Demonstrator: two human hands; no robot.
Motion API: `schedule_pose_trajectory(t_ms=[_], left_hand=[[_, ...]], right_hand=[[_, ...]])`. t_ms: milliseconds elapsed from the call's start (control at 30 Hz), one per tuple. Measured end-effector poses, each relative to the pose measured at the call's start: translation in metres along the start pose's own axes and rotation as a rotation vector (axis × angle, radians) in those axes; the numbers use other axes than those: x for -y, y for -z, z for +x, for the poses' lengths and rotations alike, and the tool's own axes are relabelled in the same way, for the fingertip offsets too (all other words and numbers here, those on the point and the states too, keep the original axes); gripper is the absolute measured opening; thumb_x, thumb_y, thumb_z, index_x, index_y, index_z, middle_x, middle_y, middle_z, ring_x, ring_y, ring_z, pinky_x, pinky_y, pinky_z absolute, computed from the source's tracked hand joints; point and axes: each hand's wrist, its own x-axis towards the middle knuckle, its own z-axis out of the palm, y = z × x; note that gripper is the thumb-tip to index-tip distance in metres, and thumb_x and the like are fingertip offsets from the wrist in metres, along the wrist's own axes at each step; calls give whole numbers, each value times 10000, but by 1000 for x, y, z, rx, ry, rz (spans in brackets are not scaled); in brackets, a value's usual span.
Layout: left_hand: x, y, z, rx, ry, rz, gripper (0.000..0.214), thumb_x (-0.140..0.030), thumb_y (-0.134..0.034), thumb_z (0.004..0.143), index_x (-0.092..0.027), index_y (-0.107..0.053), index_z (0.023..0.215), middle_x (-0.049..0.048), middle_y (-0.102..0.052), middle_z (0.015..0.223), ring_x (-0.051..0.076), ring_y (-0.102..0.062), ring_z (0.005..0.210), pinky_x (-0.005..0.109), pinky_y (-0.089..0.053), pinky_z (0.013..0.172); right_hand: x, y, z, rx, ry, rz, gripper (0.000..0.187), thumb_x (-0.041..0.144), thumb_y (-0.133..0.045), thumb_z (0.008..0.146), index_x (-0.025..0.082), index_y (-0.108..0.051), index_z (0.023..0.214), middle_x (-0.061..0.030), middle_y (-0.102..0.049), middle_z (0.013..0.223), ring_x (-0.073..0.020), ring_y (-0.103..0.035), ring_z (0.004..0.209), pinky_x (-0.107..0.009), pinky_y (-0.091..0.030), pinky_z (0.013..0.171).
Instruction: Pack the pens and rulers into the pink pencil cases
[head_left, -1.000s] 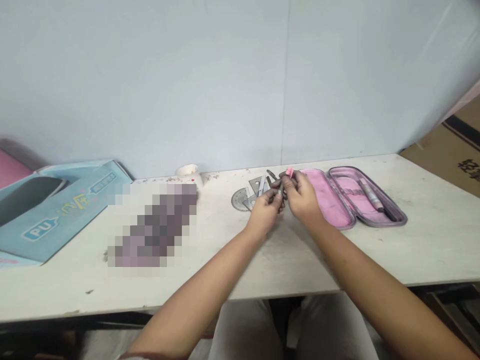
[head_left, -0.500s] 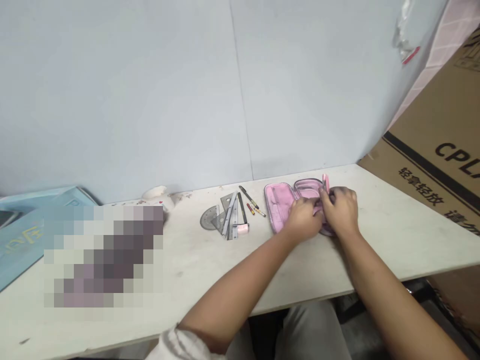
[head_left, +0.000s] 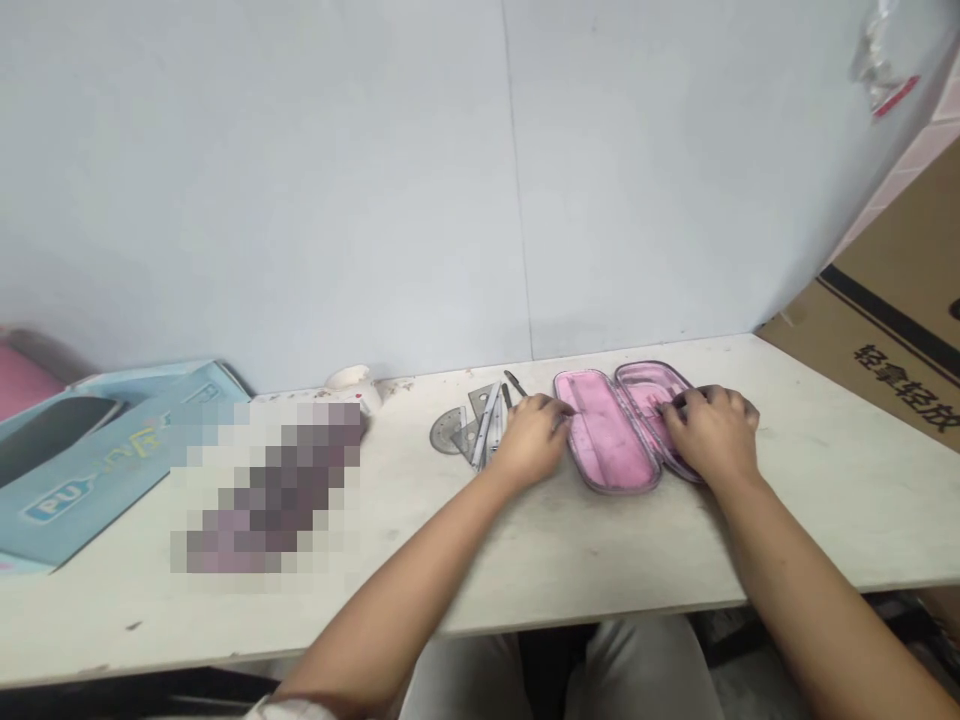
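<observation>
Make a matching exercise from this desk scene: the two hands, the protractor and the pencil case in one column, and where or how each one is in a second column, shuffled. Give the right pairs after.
Things
1. left hand
2. right hand
3. protractor
4. pencil case

Places or states
A. lying open, pink inside showing
B. over the right half of the pencil case
C. lying left of the steel ruler
D. between the steel ruler and the pencil case

Right pairs: 1-D, 2-B, 3-C, 4-A
</observation>
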Motion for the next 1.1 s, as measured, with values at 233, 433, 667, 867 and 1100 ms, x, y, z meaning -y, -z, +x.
schedule_pose_trajectory(t_ms=[233, 433, 667, 867, 1100], left_hand=[[67, 29, -27, -34, 222, 98, 214, -238, -396, 828, -203, -576, 940, 68, -565, 1028, 230, -485, 1008, 392, -381, 886], [72, 29, -41, 189, 129, 255, 187, -211, -436, 781, -218, -546, 933, 104, -482, 1152, 289, -393, 1120, 542, -286, 934], [73, 20, -41, 118, 112, 267, 205, -209, -419, 807, -177, -525, 980, 139, -452, 1175, 296, -332, 1178, 574, -193, 983], [53, 21, -32, -165, 139, 144, 282, -272, -286, 898, -158, -532, 974, 114, -502, 1122, 243, -388, 1102, 447, -302, 945], [-1, 4, -6, -215, 25, -126, 396, -313, -233, 923, -158, -559, 760, 68, -587, 823, 174, -506, 874, 314, -381, 861]], right_hand=[[75, 21, -12, 17, 477, 189, 302, 316, -385, 854, 156, -629, 934, -130, -544, 984, -253, -436, 969, -377, -334, 836], [140, 22, -25, 202, 795, 136, 245, 198, -418, 833, 192, -610, 985, -112, -520, 1101, -256, -350, 1127, -500, -174, 981], [147, 6, -23, 281, 782, 149, 232, 229, -460, 811, 170, -602, 985, -130, -494, 1160, -270, -325, 1170, -470, -271, 930], [135, 25, -23, 74, 632, 334, 226, 271, -422, 852, 167, -595, 953, -96, -570, 1010, -231, -432, 1042, -412, -280, 944], [82, 33, -28, -83, 599, 547, 232, 358, -443, 851, 173, -582, 862, -73, -589, 949, -206, -476, 971, -352, -345, 876]])
